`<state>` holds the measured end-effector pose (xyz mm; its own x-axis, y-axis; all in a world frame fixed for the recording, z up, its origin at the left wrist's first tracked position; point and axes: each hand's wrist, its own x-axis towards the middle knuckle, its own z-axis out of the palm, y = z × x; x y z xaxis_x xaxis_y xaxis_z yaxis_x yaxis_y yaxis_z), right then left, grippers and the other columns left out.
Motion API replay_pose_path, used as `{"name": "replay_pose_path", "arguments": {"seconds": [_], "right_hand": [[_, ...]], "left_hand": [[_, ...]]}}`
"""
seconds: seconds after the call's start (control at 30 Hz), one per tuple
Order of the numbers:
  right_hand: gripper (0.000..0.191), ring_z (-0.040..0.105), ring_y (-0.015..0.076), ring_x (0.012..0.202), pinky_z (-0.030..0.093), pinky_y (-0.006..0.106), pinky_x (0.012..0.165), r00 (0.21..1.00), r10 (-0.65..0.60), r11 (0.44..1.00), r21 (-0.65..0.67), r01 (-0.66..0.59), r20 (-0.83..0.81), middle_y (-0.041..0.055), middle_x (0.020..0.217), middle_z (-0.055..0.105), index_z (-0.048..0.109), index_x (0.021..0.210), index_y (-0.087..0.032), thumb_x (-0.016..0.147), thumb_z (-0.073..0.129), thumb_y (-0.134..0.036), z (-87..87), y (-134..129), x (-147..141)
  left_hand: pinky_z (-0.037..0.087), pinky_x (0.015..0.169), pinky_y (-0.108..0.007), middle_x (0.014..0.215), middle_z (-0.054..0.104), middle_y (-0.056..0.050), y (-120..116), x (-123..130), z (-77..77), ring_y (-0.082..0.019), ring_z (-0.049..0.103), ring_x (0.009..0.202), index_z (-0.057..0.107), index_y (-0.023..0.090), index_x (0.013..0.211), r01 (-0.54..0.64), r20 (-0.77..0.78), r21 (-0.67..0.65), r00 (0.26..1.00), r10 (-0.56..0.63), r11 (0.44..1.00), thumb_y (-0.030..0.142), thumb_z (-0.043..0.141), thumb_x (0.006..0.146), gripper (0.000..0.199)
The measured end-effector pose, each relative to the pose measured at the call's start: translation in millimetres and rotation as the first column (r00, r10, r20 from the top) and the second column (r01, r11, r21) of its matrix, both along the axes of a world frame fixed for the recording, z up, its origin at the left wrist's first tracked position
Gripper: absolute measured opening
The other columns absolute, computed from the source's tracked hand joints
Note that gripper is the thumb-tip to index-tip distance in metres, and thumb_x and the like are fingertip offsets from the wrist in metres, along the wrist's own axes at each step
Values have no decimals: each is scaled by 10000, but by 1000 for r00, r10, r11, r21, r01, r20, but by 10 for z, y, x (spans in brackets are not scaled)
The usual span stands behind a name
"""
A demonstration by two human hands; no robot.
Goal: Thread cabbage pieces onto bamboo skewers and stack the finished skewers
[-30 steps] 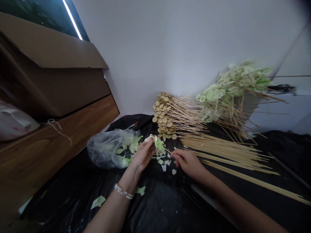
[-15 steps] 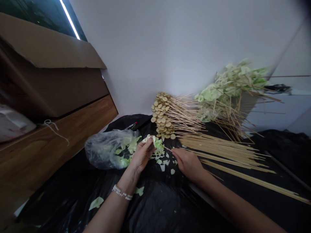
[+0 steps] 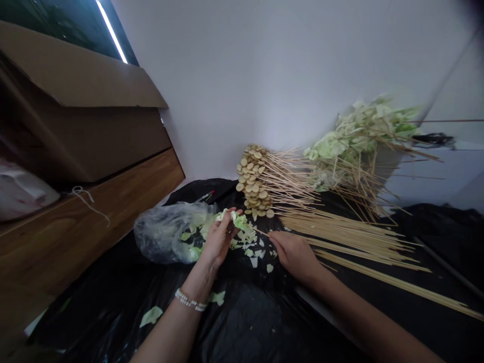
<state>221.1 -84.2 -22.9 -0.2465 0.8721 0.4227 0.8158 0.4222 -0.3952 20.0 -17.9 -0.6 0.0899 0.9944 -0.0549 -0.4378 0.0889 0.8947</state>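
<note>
Between the thumb and fingers of my left hand [image 3: 220,239] are pale green cabbage leaf pieces [image 3: 240,221]. My right hand [image 3: 293,252] pinches a thin wooden skewer [image 3: 260,232], whose far end runs into the cabbage at my left hand; its tip is hidden. Under and beside my hands lie loose cabbage scraps [image 3: 254,261]. Left of my left hand, a clear plastic bag [image 3: 161,234] lies open with more cabbage at its mouth. Bare skewers [image 3: 348,234] are spread in a row beyond my right hand.
Skewers with round beige slices [image 3: 252,174] are stacked by the wall. To their right is a heap of cabbage skewers [image 3: 363,126]. A cardboard box [image 3: 102,136] stands on a wooden surface [image 3: 139,186] at left. Black plastic sheeting [image 3: 260,317] covers the work surface.
My left hand has shifted slightly left with its fingers more extended, and the cabbage moved left with it. My right hand still holds the skewer in nearly the same place.
</note>
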Motion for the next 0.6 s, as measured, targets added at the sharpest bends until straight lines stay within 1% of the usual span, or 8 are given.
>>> {"name": "replay_pose_path", "arguments": {"seconds": [0.1,0.17,0.27,0.33,0.4,0.47,0.53,0.6], "right_hand": [[290,615,154,854,414,236,765,1000,-1,1000,-10,1,-29,52,893,681,650,939,-199,941,360,-199,12,0,13],[294,608,147,786,407,231,720,997,26,999,-40,-29,-72,40,827,674,649,885,-197,939,360,-207,48,-8,10],[284,571,125,633,391,218,634,977,63,985,-146,-94,-203,0,671,633,639,819,-195,932,381,-222,127,-20,-6],[267,539,115,549,384,207,588,956,63,958,-250,-139,-287,-27,565,587,638,809,-194,924,398,-220,167,-23,-14],[261,538,114,542,386,203,582,951,54,949,-282,-144,-305,-30,552,585,646,815,-194,920,409,-220,177,-26,-15],[277,570,123,624,392,209,623,972,48,975,-199,-95,-230,0,649,635,655,824,-193,924,398,-217,155,-36,-14],[291,587,139,714,391,221,667,997,19,997,-67,-24,-81,38,758,660,662,870,-188,922,376,-188,118,-56,-14],[305,582,149,725,384,230,668,998,-29,999,18,28,64,64,800,658,660,966,-175,902,364,-146,88,-79,-17]], "left_hand": [[488,846,-310,1078,711,-99,30,-22,-29,-199,648,1000,664,187,1004,-4,14,24,1000,3,1000,480,721,719,413],[491,854,-324,1078,709,-103,37,-17,-53,-209,648,1008,661,181,995,8,13,44,1000,-9,999,487,710,726,410],[495,855,-331,1063,712,-109,27,14,-67,-221,652,1008,657,180,995,13,15,63,1000,-14,998,505,697,733,419],[497,859,-344,1036,717,-119,11,37,-56,-238,653,1011,657,174,991,9,18,70,1000,-10,998,522,698,725,440],[498,864,-358,1018,720,-127,-7,55,-38,-255,651,1020,657,169,980,5,16,73,1000,-6,997,537,702,713,457],[498,867,-367,1023,718,-126,-22,65,-22,-263,649,1024,657,171,964,4,11,80,1000,-4,997,548,701,706,459],[499,870,-372,1033,716,-121,-30,70,-15,-262,651,1020,655,174,953,1,6,85,1000,-1,996,560,693,706,460],[497,875,-375,1026,716,-117,-35,74,-16,-256,654,1013,650,174,957,1,8,81,1000,-2,997,568,686,705,469]]}}
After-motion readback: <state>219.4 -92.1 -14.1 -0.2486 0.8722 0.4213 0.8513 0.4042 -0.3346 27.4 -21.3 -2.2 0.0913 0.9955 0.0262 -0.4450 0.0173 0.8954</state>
